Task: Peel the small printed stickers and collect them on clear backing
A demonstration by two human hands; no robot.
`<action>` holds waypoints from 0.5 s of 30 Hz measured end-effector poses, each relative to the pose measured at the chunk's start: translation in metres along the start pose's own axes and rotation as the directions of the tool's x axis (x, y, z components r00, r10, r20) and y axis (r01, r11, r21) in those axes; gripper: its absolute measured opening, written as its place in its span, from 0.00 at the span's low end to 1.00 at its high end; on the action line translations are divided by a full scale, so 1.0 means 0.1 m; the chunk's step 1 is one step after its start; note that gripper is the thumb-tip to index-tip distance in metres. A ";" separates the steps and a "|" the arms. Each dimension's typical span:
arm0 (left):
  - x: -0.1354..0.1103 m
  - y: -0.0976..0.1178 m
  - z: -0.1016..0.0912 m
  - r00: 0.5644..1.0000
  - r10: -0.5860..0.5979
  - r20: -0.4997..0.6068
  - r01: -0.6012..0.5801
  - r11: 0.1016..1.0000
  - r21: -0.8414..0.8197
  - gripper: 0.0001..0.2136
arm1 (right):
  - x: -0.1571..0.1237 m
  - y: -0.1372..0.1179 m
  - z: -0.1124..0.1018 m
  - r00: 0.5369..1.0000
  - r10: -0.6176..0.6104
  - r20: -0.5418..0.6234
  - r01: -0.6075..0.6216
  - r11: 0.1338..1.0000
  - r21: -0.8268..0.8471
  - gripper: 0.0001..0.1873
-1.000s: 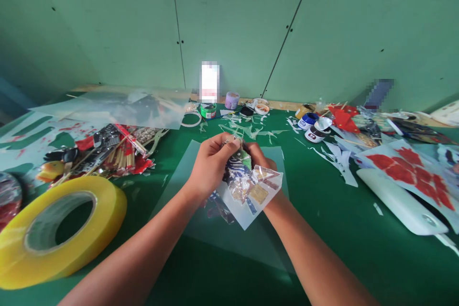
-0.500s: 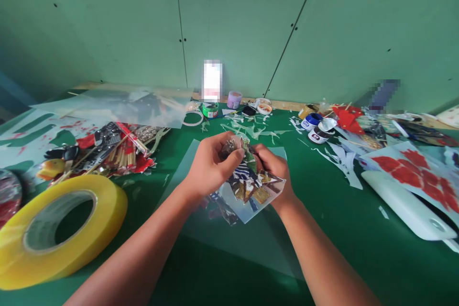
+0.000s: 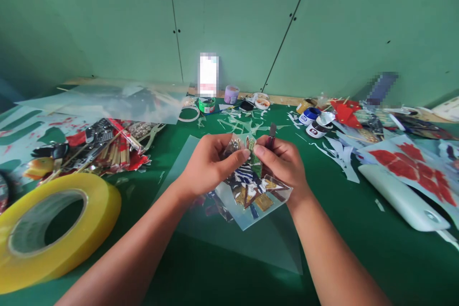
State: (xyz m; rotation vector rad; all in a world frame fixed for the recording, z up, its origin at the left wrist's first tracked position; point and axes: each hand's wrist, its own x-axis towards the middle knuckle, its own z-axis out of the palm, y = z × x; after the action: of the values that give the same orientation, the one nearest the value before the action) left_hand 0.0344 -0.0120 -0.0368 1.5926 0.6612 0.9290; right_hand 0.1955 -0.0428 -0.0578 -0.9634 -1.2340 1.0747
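My left hand (image 3: 210,165) is closed on a clear plastic sheet (image 3: 247,220) painted with a multicoloured figure, its thumb pressed on the upper part. The painting shows blue-and-white stripes, green, brown and gold patches. My right hand (image 3: 285,162) is closed at the sheet's right side, with its thumb tip by the green patch. A slim dark tool (image 3: 271,136) sticks up between its thumb and fingers; its working end is hidden. Below both hands, a larger translucent sheet (image 3: 222,248) lies on the green table, with another dark painted piece (image 3: 222,210) on it.
A big roll of yellow tape (image 3: 103,210) lies at left, near a pile of sticks and packets (image 3: 118,148). Paint jars (image 3: 319,127) and plastic scraps (image 3: 247,124) lie farther back. At right are a white hand tool (image 3: 401,196) and a red-painted sheet (image 3: 412,167).
My right hand has shifted right and turned, so its thumb and the dark tool now show. The painted sheet has dropped slightly towards me. The whole view has shifted a little.
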 end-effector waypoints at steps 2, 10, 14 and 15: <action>0.00 0.01 0.00 1.000 -0.003 0.000 0.003 1.000 -0.016 0.14 | -0.01 -0.01 0.00 1.000 -0.002 0.010 0.002 1.000 0.011 0.16; 0.00 0.00 0.00 1.000 -0.010 -0.002 0.010 0.998 -0.055 0.13 | 0.01 -0.03 -0.05 0.998 -0.054 0.032 0.055 0.997 -0.060 0.12; 0.01 0.00 0.00 1.000 0.004 -0.012 -0.005 0.996 -0.089 0.12 | -0.02 -0.02 -0.02 0.993 -0.099 0.064 0.103 0.993 -0.063 0.10; 0.01 0.00 0.00 1.000 0.004 -0.011 -0.005 0.995 -0.099 0.12 | -0.04 -0.02 0.00 0.992 -0.111 0.063 0.115 0.991 -0.071 0.11</action>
State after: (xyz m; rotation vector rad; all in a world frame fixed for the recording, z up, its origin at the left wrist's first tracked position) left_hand 0.0348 -0.0112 -0.0371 1.5025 0.6097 0.9598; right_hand 0.1956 -0.0469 -0.0563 -0.9123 -1.3690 0.9794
